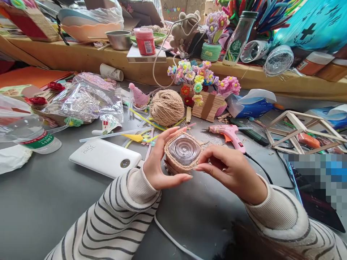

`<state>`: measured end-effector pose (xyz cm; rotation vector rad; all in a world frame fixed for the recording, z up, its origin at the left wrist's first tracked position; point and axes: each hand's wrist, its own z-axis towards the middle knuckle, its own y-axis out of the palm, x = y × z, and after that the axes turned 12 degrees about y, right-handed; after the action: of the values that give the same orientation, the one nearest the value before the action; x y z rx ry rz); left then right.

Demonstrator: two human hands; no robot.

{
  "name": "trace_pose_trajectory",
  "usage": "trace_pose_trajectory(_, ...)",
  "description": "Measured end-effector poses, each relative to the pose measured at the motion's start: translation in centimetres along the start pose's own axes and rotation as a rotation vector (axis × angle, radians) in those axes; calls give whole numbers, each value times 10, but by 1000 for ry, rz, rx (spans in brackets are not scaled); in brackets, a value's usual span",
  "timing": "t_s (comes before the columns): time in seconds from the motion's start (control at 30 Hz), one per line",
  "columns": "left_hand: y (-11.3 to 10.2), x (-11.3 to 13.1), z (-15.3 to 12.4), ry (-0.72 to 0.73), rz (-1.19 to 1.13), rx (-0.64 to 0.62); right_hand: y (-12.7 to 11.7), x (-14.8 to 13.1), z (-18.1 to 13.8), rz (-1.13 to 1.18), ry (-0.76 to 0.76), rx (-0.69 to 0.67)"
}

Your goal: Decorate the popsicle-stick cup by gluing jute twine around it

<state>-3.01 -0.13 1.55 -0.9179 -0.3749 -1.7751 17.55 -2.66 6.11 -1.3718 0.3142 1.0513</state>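
Observation:
My left hand [159, 164] curls round a clear, square-cornered container [184, 149] whose ringed base faces up. Brown twine [177, 167] is wrapped about its side, up to the rim of the base. The fingers lie along its far left side and the thumb stretches past its near side. At the right edge of the container, my right hand [230, 166] is closed in a pinch on the twine; the exact bit between the fingertips is hard to see. Just behind sits a ball of twine [167, 107].
A pink glue gun [226, 136] lies right of the container, its black cord trailing toward me. On the left is a white power bank [104, 157]. A wooden stick frame [300, 130] and a tablet [317, 198] are at right. Flowers [197, 77] and a shelf [81, 59] stand behind.

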Motion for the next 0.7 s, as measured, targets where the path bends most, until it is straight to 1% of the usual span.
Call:
trace_pose_trajectory(0.17, 5, 1, 1, -23, 8, 68, 1, -3, -1, -10, 17, 2)
trace_pose_trajectory(0.27, 7, -2, 1, -11, -2, 95, 0, -2, -1, -21, 7, 11)
trace_pose_trajectory(0.43, 6, -8, 0, 6, 30, 127, -7, 1, 1, -107, -4, -2)
trace_pose_trajectory(0.6, 5, -9, 1, 31, 12, 118, -13, -1, 2, -122, -33, 15)
trace_pose_trajectory(0.7, 5, -6, 3, 5, -54, 118, -14, -4, 1, -75, -17, 11)
